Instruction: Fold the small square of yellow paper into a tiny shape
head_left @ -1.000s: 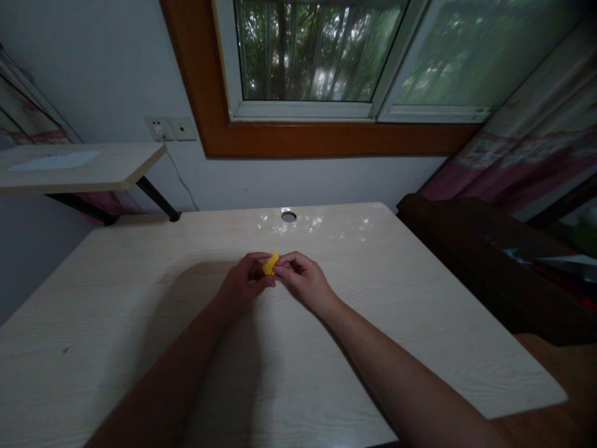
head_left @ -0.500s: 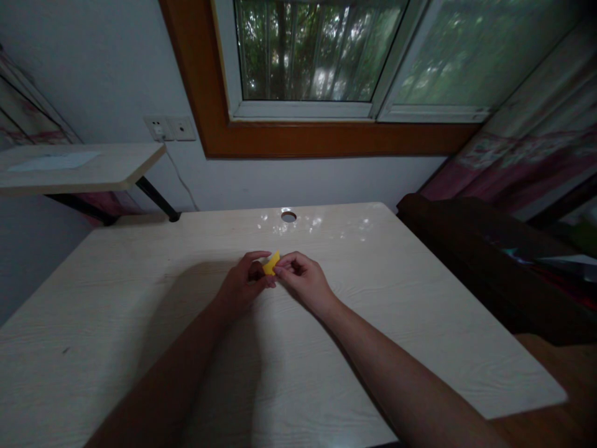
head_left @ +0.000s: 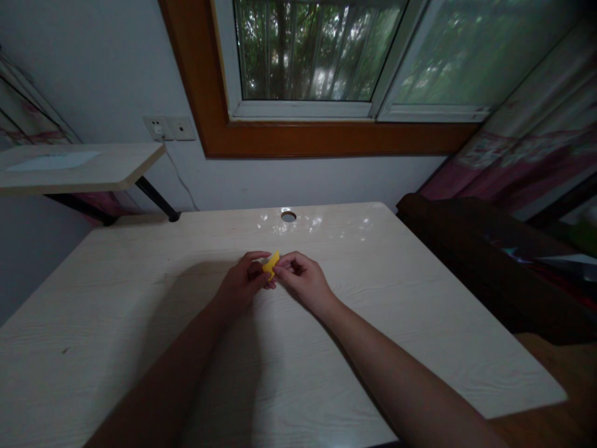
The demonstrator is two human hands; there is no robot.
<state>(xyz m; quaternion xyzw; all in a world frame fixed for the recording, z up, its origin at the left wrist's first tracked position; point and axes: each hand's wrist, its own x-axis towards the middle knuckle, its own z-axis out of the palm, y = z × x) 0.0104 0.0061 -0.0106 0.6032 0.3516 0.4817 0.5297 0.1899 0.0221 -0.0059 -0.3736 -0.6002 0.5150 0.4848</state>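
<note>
Between my two hands is a small piece of yellow paper (head_left: 271, 265), which looks folded, with a pointed upper corner. My left hand (head_left: 243, 277) pinches its left side between thumb and fingers. From the right, my right hand (head_left: 304, 277) grips the other side with thumb and forefinger. The fingertips of both hands nearly meet and hide part of the paper. Both hands are just above the pale wood-grain desk (head_left: 396, 323), over its middle.
A round cable hole (head_left: 288, 216) lies near the desk's back edge. At the left stands a raised shelf (head_left: 140, 163) on black legs, with a paper sheet (head_left: 53, 161) on it. A cord (head_left: 180, 174) hangs from the wall socket. Dark furniture (head_left: 466, 261) stands at the right.
The left thumb has shifted slightly on the paper, and a little more of its lower edge shows. Otherwise both hands stay in place.
</note>
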